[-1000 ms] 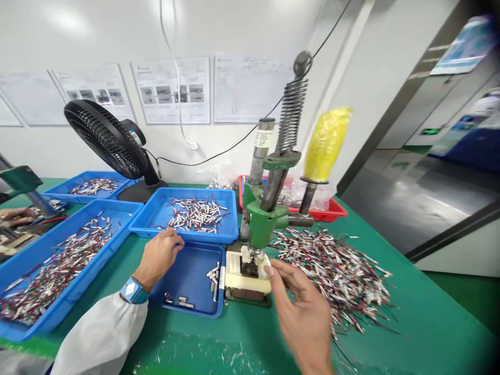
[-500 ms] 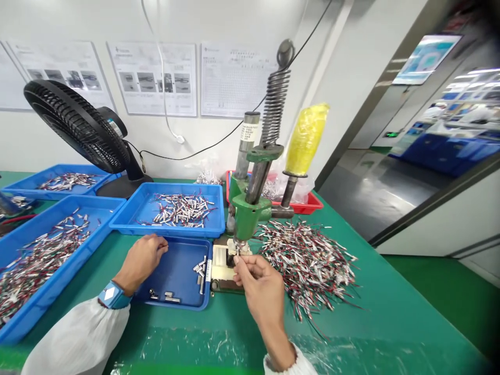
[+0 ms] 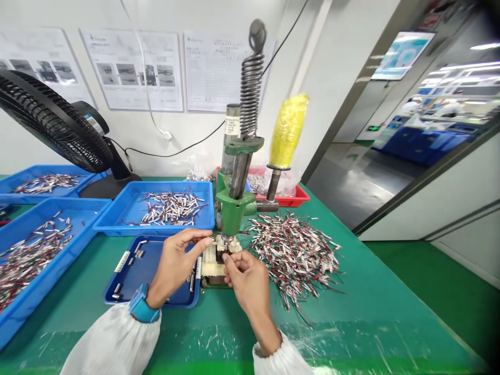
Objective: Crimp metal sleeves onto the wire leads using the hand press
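Observation:
My left hand (image 3: 180,260) is at the left of the green hand press (image 3: 233,208), thumb and forefinger pinched on a small metal cylinder that barely shows at the fingertips. My right hand (image 3: 248,276) is closed in a pinch at the front of the pale fixture (image 3: 211,266) under the press's ram; what it grips is hidden by the fingers. Below my left wrist lies a dark blue tray (image 3: 133,291) with several small metal cylinders (image 3: 137,251). A big pile of small silvery parts with red and black wires (image 3: 295,255) lies right of the press.
Blue bins (image 3: 97,226) with more wired parts stand at the left and behind the tray. A black fan (image 3: 58,125) is at back left. The press's yellow-wrapped handle (image 3: 288,133) sticks up before a red bin (image 3: 300,197). The table edge runs along the right.
My left hand has moved from over the dark blue tray right to the press, now pinching a small cylinder. My right hand stays at the fixture. The tray has turned, and the view has shifted.

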Demonstrator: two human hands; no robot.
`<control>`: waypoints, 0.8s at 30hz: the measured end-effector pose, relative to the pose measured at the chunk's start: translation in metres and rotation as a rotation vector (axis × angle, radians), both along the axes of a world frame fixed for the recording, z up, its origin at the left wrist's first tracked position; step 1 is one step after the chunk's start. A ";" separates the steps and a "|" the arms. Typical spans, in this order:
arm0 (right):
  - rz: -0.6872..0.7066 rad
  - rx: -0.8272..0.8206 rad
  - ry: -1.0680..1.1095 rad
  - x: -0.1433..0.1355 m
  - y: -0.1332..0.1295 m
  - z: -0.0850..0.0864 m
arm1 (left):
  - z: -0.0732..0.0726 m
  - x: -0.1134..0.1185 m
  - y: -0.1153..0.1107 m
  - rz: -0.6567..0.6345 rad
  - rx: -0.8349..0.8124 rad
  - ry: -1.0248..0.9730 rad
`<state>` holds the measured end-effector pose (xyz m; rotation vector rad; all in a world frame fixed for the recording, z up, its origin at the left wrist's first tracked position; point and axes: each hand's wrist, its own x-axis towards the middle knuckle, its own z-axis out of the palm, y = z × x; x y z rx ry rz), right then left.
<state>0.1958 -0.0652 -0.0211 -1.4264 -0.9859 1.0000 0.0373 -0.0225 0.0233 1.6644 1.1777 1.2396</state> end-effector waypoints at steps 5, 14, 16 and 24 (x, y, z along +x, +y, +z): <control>-0.004 0.017 -0.019 0.001 -0.001 0.001 | 0.003 0.025 0.005 -0.106 -0.012 -0.015; 0.126 -0.024 -0.093 0.010 -0.004 0.002 | 0.015 0.025 0.005 -0.125 0.181 0.356; 0.177 -0.018 -0.164 0.023 -0.011 0.008 | 0.008 0.023 0.002 -0.123 0.182 0.328; -0.286 0.561 -0.478 0.077 0.038 0.171 | -0.011 0.015 -0.002 -0.065 0.165 0.253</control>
